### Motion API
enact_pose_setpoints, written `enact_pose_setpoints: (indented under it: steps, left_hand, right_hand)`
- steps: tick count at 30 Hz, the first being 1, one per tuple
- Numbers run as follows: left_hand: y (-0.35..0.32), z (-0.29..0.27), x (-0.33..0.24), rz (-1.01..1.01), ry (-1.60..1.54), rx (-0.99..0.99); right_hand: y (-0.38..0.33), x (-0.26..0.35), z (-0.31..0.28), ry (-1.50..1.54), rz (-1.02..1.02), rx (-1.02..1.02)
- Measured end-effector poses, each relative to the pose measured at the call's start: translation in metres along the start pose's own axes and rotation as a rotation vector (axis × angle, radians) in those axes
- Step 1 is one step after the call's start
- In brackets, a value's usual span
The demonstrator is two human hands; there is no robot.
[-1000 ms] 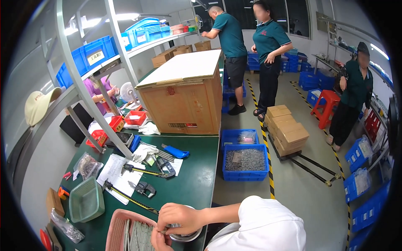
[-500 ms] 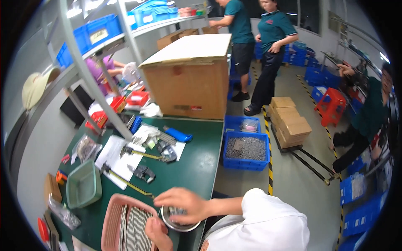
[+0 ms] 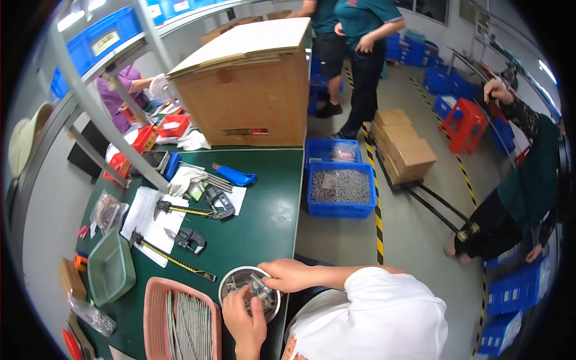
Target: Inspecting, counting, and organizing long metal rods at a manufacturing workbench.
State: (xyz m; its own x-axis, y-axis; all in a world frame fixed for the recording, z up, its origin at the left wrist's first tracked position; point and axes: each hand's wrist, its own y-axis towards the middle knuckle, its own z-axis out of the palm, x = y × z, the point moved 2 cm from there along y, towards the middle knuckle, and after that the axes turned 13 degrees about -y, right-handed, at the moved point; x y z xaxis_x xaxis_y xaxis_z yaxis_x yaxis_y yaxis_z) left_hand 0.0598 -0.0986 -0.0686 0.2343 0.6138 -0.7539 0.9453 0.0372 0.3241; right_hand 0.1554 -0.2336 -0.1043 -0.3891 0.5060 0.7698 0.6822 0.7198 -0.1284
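A round metal bowl [image 3: 225, 282] stands at the green table's near edge, with small shiny metal pieces [image 3: 259, 289] in it. My left hand [image 3: 245, 318] reaches over the bowl's near side, thumb and fingers apart above the pieces. From the right, my right hand [image 3: 287, 275] comes over the rim with its fingers curled down at the pieces; what its fingertips hold, if anything, is hidden. Left of the bowl, close by my left hand, a pink plastic basket [image 3: 152, 312] holds many thin metal rods [image 3: 193, 327].
Calipers [image 3: 174, 258], a micrometer [image 3: 191, 240] and a blue utility knife [image 3: 235, 175] lie beyond the basket. A green tray [image 3: 111, 270] sits left. A large cardboard box [image 3: 240, 102] occupies the table's far end. Blue crates [image 3: 342, 207] and a loaded pallet truck [image 3: 402, 150] stand on the floor; people stand nearby.
My right hand has drawn back from over the bowl to its right rim. My left hand has moved from beside the basket to the bowl. The view has shifted, and the person at right has moved.
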Motion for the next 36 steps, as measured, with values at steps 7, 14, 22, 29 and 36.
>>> enact_pose_setpoints:
  steps: [7, 14, 22, 29, 36]
  left_hand:
    - [-0.004, -0.048, -0.014, 0.021, -0.190, -0.360]
    - [-0.030, -0.073, -0.006, -0.094, -0.202, -0.632]
    - [-0.068, -0.059, -0.006, -0.212, -0.167, -0.675]
    - [-0.049, -0.038, -0.027, -0.186, -0.177, -0.491]
    - [-0.044, -0.041, -0.016, -0.154, -0.298, -0.423]
  right_hand:
    - [0.019, -0.009, -0.073, 0.429, 0.027, -0.043]
    - [0.155, -0.035, -0.165, 0.325, 0.083, -0.396]
    - [0.320, -0.063, -0.142, 0.501, 0.319, -0.574]
    - [0.306, -0.079, -0.170, 0.601, 0.367, -0.398]
    - [0.130, 0.057, -0.049, 0.195, -0.415, 0.351]
